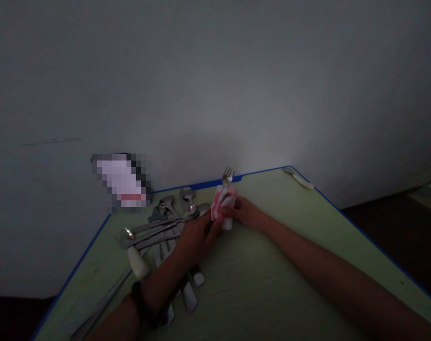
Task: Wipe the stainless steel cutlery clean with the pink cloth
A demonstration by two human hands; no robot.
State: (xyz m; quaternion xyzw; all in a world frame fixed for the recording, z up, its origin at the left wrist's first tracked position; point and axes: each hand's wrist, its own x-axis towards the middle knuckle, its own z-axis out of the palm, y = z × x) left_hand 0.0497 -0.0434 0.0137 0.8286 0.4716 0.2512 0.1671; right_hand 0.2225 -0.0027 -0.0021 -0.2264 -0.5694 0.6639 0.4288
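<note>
A fork (pixel 228 176) stands tines up near the far edge of the table, with a pink and white cloth (pixel 218 201) around its lower part. My left hand (pixel 197 234) is closed at the left side of the cloth and fork, wearing a dark band at the wrist. From the right, my right hand (pixel 250 214) closes its fingers on the cloth. A white end shows below the cloth; I cannot tell whether it belongs to the fork or the cloth. Close by my left hand lies a pile of metal cutlery (pixel 154 232), partly hidden under my left arm.
The pale green table (pixel 258 284) has a blue edge and meets a grey wall (pixel 215 94). A white-handled utensil (pixel 302 181) lies at the far right corner. At the far left leans a blurred-out phone-like object (pixel 119 180). A pale rounded handle (pixel 137 263) lies beside my left forearm.
</note>
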